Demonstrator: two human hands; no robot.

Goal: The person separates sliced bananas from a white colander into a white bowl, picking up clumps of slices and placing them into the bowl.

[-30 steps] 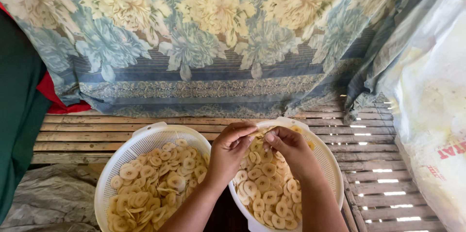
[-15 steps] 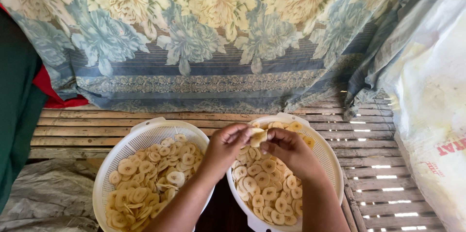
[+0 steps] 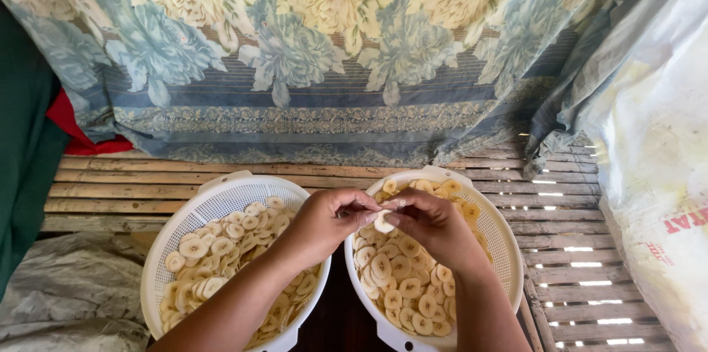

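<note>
My left hand [image 3: 328, 221] and right hand [image 3: 431, 225] pinch one banana slice [image 3: 383, 221] at frame centre, over the right basket [image 3: 509, 249]; the left basket [image 3: 221, 193] sits beside, floral cloth [image 3: 332, 50] above.

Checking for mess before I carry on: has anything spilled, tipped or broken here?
Nothing stands out. Both white baskets sit level on the slatted floor, slices inside; the left hand and right hand hold one.

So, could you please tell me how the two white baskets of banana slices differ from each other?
The left basket holds paler, whitish slices heaped toward its far side, while the right basket holds yellower slices spread across its whole floor. Both hands, the left hand and right hand, work over the right basket, pinching one slice between them; nothing hovers over the left basket's middle. Both are round, white and perforated, resting on slats.
</note>
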